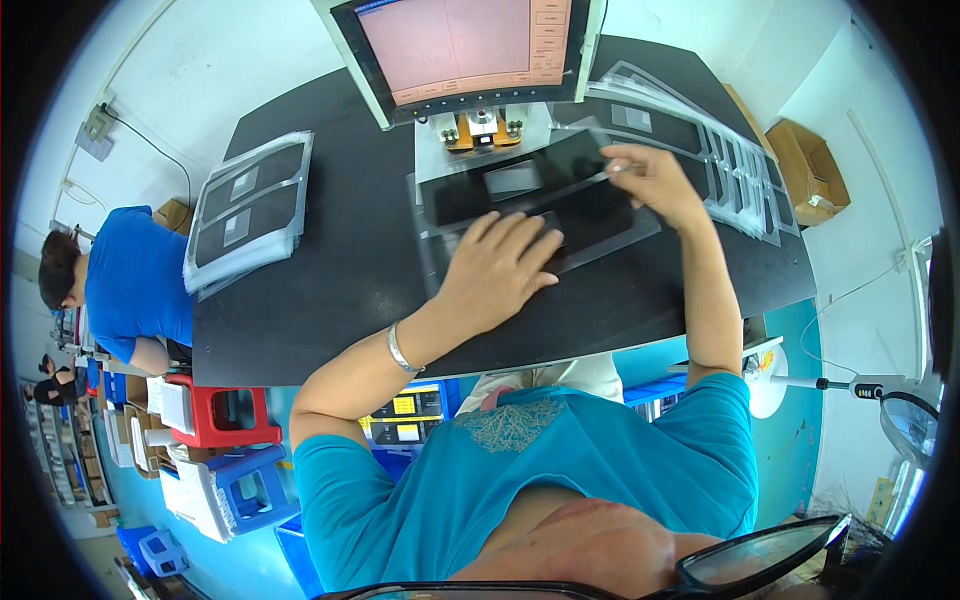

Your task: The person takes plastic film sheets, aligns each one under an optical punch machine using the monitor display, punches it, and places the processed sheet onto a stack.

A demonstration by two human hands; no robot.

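The left hand [497, 268] lies flat and open, palm down, pressing on a clear sleeve [600, 232] with a dark panel [530, 190] inside it. The sleeve sits on the black table [330, 260], right in front of the small machine [480, 130] under the monitor [465, 45]. The right hand [655, 180] is closed in a pinch on the far right edge of the dark panel, fingertips together (thumb hidden, so the exact hold is hard to read).

A stack of bagged panels [245, 210] sits well apart on the left of the table, and another fanned stack [700, 150] lies just past the right hand. A person in blue [130, 280] sits off the table's left end, near a red stool [225, 410].

Risks, as a judgement: the panel looks half in and half out of the sleeve, so a crooked pull by the pinching hand could snag a corner on the film or crease it. The flat palm may leave smudges on the dark face if it slides. The right elbow is close to the fanned stack, and a wide sweep could push those pieces toward the table edge.
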